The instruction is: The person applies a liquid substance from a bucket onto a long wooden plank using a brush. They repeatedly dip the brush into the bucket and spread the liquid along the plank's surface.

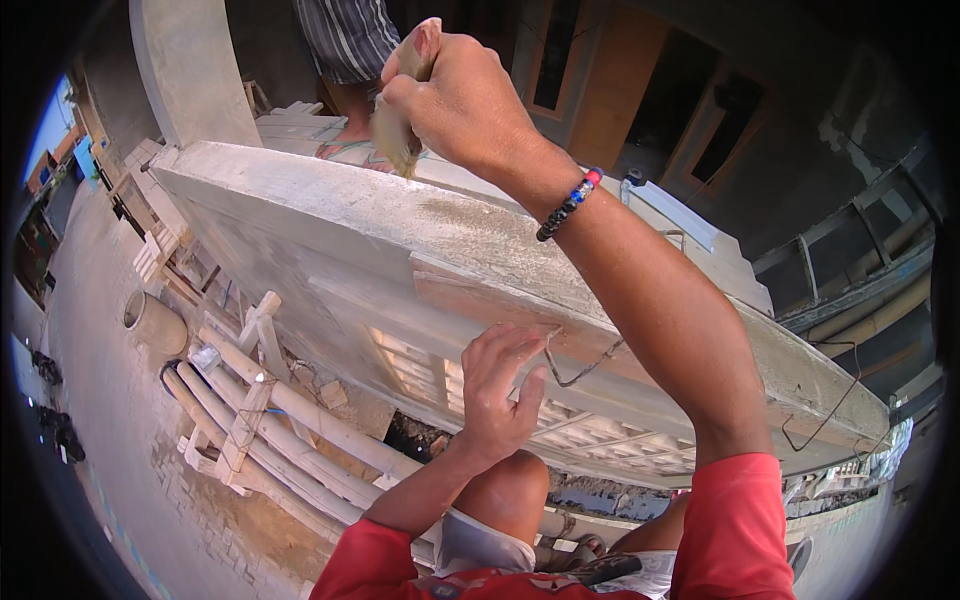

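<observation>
My right hand [454,94] is raised over the concrete ledge [360,195], closed around a brush [397,142] with pale, blurred bristles pointing down. A beaded bracelet [570,204] circles that wrist. Lower down, my left hand [501,382] is raised with its fingers bent and parted, holding nothing that shows. Its fingertips are close to a wooden board [480,300] along the ledge's face and to a bent metal rod [581,381]; whether they touch is not clear. The ledge's top is rough, with a darker patch near the middle.
Beyond the ledge stands a person in a striped garment and sandals [349,45], beside a concrete column [191,67]. Bamboo poles [300,450] and wooden supports lie below on the left, near a cylindrical container [156,322]. Another bent rod [832,412] sticks out at right.
</observation>
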`<control>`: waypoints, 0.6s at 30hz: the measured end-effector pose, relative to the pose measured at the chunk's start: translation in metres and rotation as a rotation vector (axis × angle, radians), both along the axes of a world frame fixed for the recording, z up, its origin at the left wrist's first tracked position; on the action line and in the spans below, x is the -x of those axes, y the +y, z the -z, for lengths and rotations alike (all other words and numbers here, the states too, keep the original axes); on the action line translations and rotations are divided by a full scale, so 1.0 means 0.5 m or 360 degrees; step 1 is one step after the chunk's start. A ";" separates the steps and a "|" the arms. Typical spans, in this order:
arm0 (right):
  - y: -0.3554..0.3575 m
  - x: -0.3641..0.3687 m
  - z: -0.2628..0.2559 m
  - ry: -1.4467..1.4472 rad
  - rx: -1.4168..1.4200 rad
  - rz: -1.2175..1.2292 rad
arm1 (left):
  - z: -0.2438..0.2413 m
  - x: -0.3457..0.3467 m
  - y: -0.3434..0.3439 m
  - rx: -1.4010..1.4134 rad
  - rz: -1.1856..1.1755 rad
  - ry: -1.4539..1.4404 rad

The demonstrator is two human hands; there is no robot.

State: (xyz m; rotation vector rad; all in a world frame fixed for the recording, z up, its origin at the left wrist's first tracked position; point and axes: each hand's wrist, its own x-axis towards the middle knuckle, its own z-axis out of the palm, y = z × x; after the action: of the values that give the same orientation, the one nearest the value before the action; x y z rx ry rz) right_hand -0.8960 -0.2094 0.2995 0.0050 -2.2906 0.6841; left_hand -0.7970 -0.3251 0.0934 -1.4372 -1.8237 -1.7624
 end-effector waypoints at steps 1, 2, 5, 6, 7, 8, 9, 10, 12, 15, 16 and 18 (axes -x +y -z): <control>0.010 -0.016 -0.024 0.0096 -0.0039 -0.0038 | -0.007 0.007 0.003 -0.0031 -0.0009 0.0015; 0.021 -0.049 -0.045 0.0226 -0.0040 -0.0062 | -0.016 0.018 0.006 -0.0064 -0.0014 0.0030; 0.024 -0.192 -0.103 0.0338 -0.0044 -0.0026 | -0.058 0.075 -0.003 0.0138 -0.0098 0.0182; 0.052 -0.245 -0.112 0.0301 -0.0080 0.0066 | -0.082 0.086 0.012 0.0250 -0.0123 0.0269; 0.113 -0.289 -0.104 0.0233 -0.0129 0.0203 | -0.102 0.096 0.034 0.0363 -0.0149 0.0363; 0.125 -0.340 -0.102 0.0291 -0.0122 0.0326 | -0.116 0.106 0.055 0.0501 -0.0100 0.0482; 0.128 -0.396 -0.097 0.0356 -0.0113 0.0450 | -0.133 0.115 0.077 0.0639 -0.0053 0.0611; 0.149 -0.456 -0.091 0.0308 -0.0038 0.0587 | -0.147 0.118 0.105 0.0762 0.0013 0.0742; 0.176 -0.550 -0.059 0.0254 0.0117 0.0823 | -0.136 0.135 0.159 0.1009 0.0346 0.0920; 0.187 -0.663 -0.020 0.0143 0.0268 0.1157 | -0.137 0.153 0.172 0.1444 0.0598 0.1029; 0.191 -0.700 -0.015 0.0040 0.0309 0.1250 | -0.141 0.171 0.170 0.1591 0.0637 0.1034; 0.211 -0.756 -0.007 -0.0187 0.0416 0.1356 | -0.186 0.231 0.140 0.1979 0.0067 0.0743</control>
State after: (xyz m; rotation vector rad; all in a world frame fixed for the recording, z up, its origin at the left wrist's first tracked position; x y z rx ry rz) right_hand -0.5178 -0.1039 0.3032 -1.0849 -2.0102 0.5120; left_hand -0.9126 -0.2550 0.1865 -1.9518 -2.6397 -0.0342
